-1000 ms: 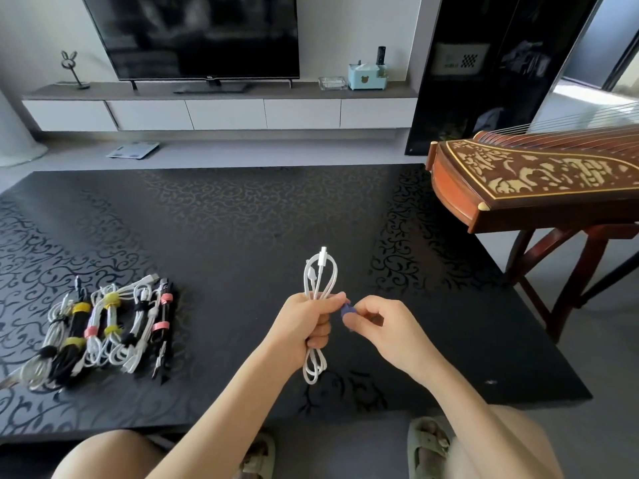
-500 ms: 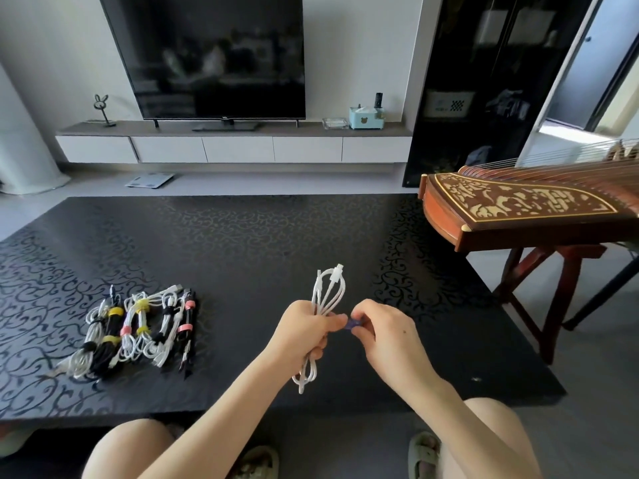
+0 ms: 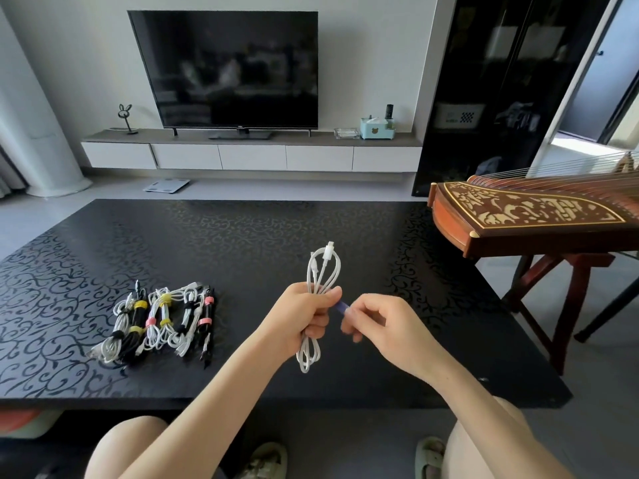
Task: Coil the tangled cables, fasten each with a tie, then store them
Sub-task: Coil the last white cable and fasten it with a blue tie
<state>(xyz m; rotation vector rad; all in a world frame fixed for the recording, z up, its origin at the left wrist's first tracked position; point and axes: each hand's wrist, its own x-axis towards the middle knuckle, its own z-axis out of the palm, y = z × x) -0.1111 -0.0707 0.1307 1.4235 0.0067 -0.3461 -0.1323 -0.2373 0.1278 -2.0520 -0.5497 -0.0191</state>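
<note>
**White cable in hand, purple tie at its middle**

From the head camera we see the left hand (image 3: 304,319) clenched round the middle of a coiled white cable (image 3: 324,267), held above the black patterned table (image 3: 242,233). The right hand (image 3: 383,326) pinches a purple tie (image 3: 340,308) against the coil. Tied cable bundles (image 3: 162,323) lie on the table to the left.

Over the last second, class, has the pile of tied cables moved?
No. The tied cables lie on the same scrolls near the front edge of the table; only the camera shifted.
</note>
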